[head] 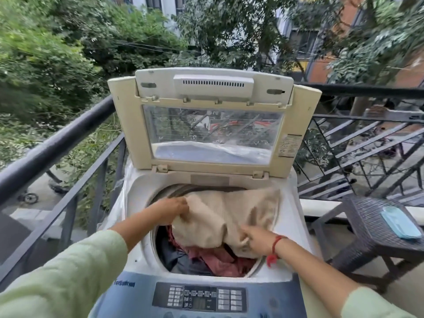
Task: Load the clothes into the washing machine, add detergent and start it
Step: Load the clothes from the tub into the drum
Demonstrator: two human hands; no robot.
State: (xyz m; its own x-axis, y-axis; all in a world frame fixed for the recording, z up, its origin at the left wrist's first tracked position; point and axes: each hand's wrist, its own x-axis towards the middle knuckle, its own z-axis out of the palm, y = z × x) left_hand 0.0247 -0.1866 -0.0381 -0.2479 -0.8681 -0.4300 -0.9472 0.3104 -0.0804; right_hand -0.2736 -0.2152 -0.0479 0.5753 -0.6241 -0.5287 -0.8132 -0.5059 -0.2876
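A top-loading washing machine (137, 193) stands in front of me with its lid (213, 120) raised upright. A beige cloth (229, 216) lies bunched over the drum opening, partly draped on the right rim. Under it sit a red garment (218, 260) and a dark garment (174, 255) inside the drum. My left hand (172, 208) grips the cloth's left edge. My right hand (257, 239) pinches its lower right part. The control panel (199, 299) is at the near edge.
A black balcony railing (52, 143) runs along the left and behind the machine. A dark wicker table (376, 232) stands at the right with a light blue flat item (400, 222) on it. Trees and buildings lie beyond.
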